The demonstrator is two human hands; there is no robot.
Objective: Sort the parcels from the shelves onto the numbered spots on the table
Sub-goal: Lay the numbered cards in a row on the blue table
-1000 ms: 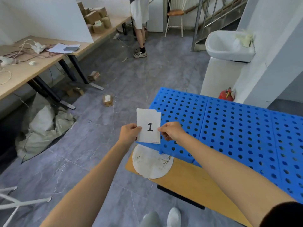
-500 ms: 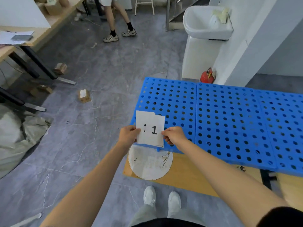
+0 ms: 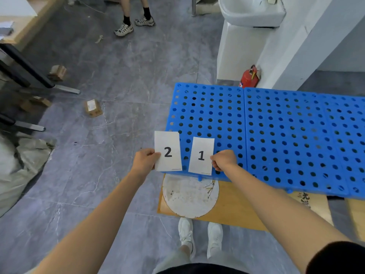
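Paper card 2 (image 3: 167, 151) is being pinched in my left hand (image 3: 145, 161), card 1 (image 3: 201, 155) in my right hand (image 3: 224, 161), at the blue surface's (image 3: 276, 125) near corner. I'm judging this as spot-marking; next I'm laying both cards flat, apart.

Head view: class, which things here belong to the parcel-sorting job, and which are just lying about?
Job: number 2 card in the left hand; number 1 card in the right hand; blue perforated table.
Lying about: red fire extinguisher; white sink; cardboard box on the floor.
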